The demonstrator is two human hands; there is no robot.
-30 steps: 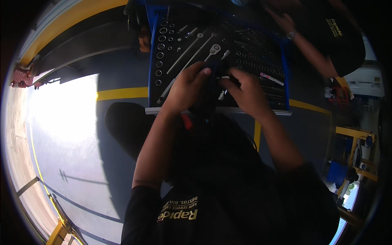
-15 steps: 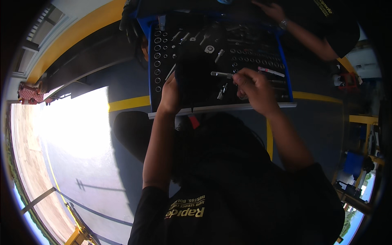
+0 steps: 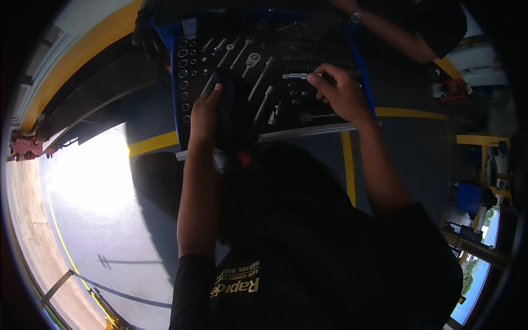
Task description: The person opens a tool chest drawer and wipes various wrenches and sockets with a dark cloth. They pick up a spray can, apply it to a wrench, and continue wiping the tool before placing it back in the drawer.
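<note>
My left hand (image 3: 205, 114) is closed on a dark, cloth-like thing (image 3: 226, 91) over the left part of a tool drawer (image 3: 220, 142). Its thumb lies on top, and deep shadow hides the lower edge. My right hand (image 3: 342, 93) pinches a short shiny metal bar (image 3: 295, 76), which looks like a socket extension, above the drawer's right half. The bar points left, with its other end inside the fingers. Between my hands lie a ratchet (image 3: 252, 61), a long metal bar (image 3: 262, 78) and a second bar (image 3: 264, 104).
Sockets (image 3: 184, 84) line the drawer's left side, and more small ones sit in rows at the right. Another person's forearm (image 3: 393, 33) reaches in at the top right. A dark bench (image 3: 104, 88) stands at the left. Yellow lines (image 3: 348, 165) mark the floor.
The dark cloth-like thing has drawn in toward my left hand, uncovering tools in the drawer's middle. My right hand has moved up with the metal bar. The whole view has shifted slightly.
</note>
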